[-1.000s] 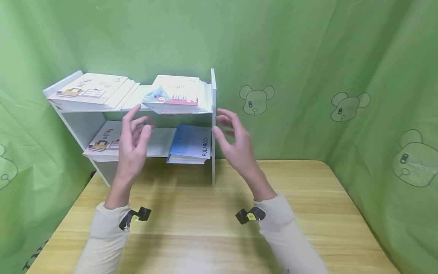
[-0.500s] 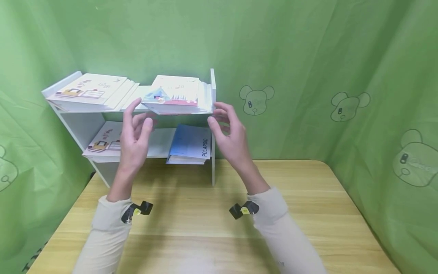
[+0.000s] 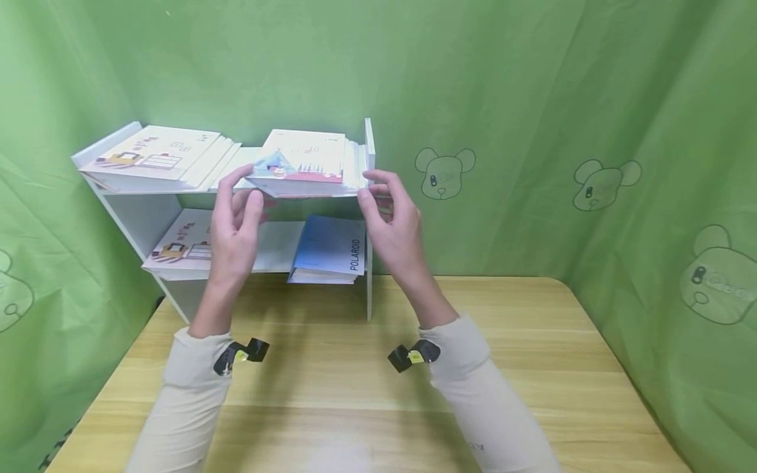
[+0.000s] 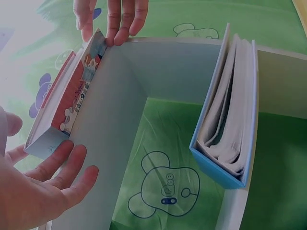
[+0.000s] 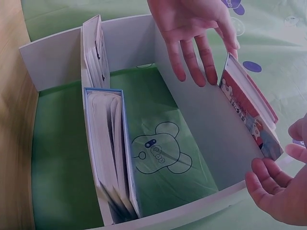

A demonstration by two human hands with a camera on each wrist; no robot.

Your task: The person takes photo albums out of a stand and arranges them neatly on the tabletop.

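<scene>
On the upper shelf's right side lies a stack of picture books [image 3: 304, 161], its top cover showing a blue tent and a red strip. My left hand [image 3: 232, 240] is at the stack's left front corner, fingers loosely bent, index finger and thumb right at the edge. At the opposite end my right hand [image 3: 397, 230] reaches the shelf's right upright, its fingertips beside the stack. In the left wrist view, the left hand's fingers [image 4: 72, 167] extend below the book [image 4: 79, 91]. The right wrist view shows the right hand [image 5: 283, 191] near the book's lower corner.
The white two-tier shelf [image 3: 369, 157] stands on a wooden table [image 3: 503, 368]. More books [image 3: 156, 154] lie upper left. The lower tier holds a picture book [image 3: 183, 243] and a blue POLAROID album [image 3: 331, 246]. Green curtains [image 3: 503, 85] with bear drawings surround the table.
Both hands have moved up and forward to the upper right stack. The right hand has also come left, from outside the upright to the stack's end. The books have not visibly moved.
</scene>
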